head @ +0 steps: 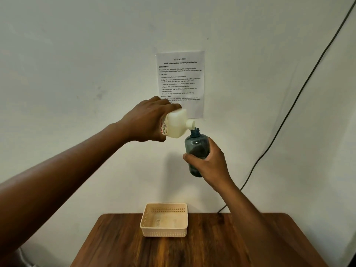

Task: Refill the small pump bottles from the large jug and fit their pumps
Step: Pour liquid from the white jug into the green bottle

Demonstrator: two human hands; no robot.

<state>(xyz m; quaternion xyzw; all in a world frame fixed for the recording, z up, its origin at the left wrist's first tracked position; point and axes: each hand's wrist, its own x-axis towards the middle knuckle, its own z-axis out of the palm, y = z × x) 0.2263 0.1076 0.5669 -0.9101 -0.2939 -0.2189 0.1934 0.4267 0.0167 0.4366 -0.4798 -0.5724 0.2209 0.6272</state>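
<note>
My left hand (148,120) grips a cream-white jug (178,124), tipped on its side with its spout pointing right and down. The spout touches the open neck of a small blue-grey translucent bottle (196,145). My right hand (210,162) grips that bottle round its lower half and holds it nearly upright. Both are held high in the air in front of the wall, well above the table. The bottle has no pump on it. No pump is in view.
A cream perforated basket (143,226) stands at the back of a brown wooden table (212,247), against the wall. A printed task sheet (181,78) hangs on the wall behind the jug. A dark cable (289,112) runs down the wall on the right.
</note>
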